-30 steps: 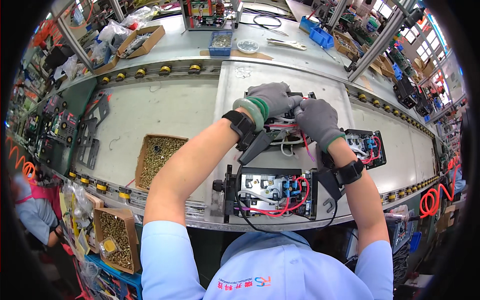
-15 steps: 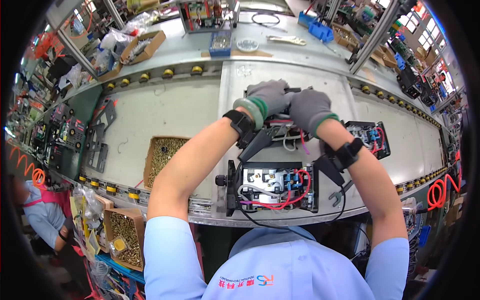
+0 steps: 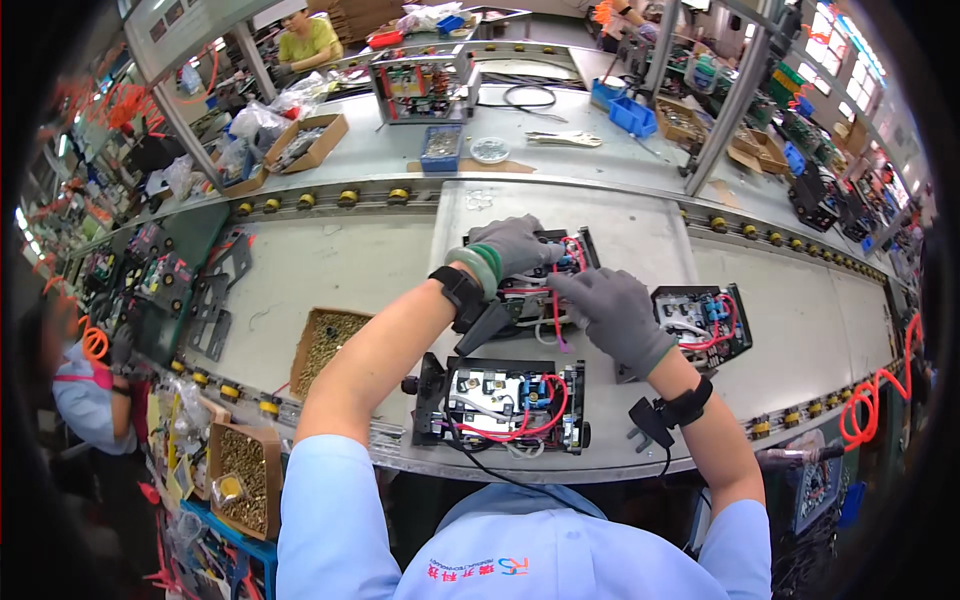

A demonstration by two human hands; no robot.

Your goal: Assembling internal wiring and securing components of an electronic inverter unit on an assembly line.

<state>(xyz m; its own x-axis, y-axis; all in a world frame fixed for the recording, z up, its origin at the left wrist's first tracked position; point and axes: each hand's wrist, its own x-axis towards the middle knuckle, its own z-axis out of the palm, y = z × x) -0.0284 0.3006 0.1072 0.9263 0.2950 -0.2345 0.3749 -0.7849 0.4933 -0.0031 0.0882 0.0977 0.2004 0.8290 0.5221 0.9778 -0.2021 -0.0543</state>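
Note:
An electrical unit (image 3: 540, 300) with a black frame, white and red wires and a pink-tipped lead lies beyond a second unit. My left hand (image 3: 508, 246), in a grey glove with a green cuff, is closed over its far left part; what its fingers grip is hidden. From the right, my right hand (image 3: 612, 312), gloved alike, brings bent, closed fingertips against the red wires; anything pinched there is too small to make out. Nearer my body sits the second unit (image 3: 510, 405), with silver plates and looped red wires. A third similar unit (image 3: 703, 326) stands right of my right hand.
A carton of small brass-coloured parts (image 3: 326, 345) stands left of my forearm, and a fuller one (image 3: 243, 480) below the bench edge. A grey open-ended wrench (image 3: 640, 436) lies by my right wrist. Roller tracks (image 3: 347, 198) border the bench. Blue bins (image 3: 632, 117) stand on the far shelf.
My hands have come apart and sit lower on the far unit, uncovering its wires. The right hand has turned its fingers leftward. The whole view has tilted up, showing more background.

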